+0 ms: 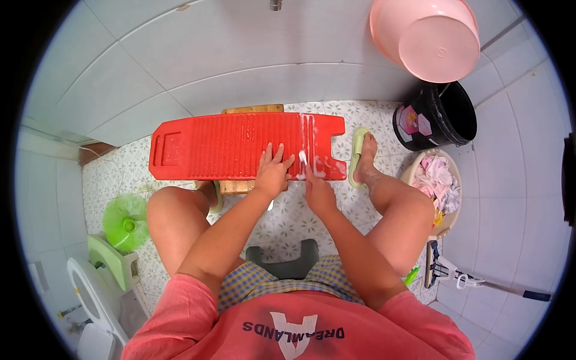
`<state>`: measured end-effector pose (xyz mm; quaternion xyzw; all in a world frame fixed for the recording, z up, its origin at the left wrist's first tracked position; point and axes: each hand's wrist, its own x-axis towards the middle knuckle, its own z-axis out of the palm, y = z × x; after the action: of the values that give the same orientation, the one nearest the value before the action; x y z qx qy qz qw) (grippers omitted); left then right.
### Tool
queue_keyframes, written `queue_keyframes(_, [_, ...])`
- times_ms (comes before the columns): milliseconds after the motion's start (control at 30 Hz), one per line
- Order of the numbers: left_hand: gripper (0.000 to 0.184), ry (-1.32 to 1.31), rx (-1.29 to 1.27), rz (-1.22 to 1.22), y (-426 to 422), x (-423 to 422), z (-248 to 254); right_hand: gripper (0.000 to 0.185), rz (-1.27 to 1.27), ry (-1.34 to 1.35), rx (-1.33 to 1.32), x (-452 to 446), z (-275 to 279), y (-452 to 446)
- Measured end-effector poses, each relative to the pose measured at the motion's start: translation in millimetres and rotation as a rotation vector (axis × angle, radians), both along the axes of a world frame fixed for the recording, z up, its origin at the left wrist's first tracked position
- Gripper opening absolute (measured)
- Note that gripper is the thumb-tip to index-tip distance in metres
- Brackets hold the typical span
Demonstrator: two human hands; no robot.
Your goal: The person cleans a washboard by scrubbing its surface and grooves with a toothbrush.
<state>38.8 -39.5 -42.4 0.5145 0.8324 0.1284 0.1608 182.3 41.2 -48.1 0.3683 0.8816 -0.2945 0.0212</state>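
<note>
A long red plastic washboard (222, 144) lies across a wooden stool (237, 187) in front of me. White suds streak the ridges near its notched right end. My left hand (274, 171) rests on the washboard's near side, fingers spread and nothing in its grip. Close to its right, my right hand (320, 193) is closed around the handle of what looks like a toothbrush (303, 158). The white head is over the soapy ridges; most of the handle is hidden by my fingers.
A black bucket (405, 137) stands at the back right below a pink basin (441, 51). A tub (447, 225) of clothes sits to my right, near a squeegee-like tool (441, 267). At left are a green round object (126, 225) and a toilet (84, 276).
</note>
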Motion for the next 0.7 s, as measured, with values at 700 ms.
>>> queue_keyframes(700, [0.057, -0.071, 0.002, 0.009, 0.2, -2.4, -2.5, 0.050, -0.010, 0.004, -0.020, 15.9, 0.6, -15.0])
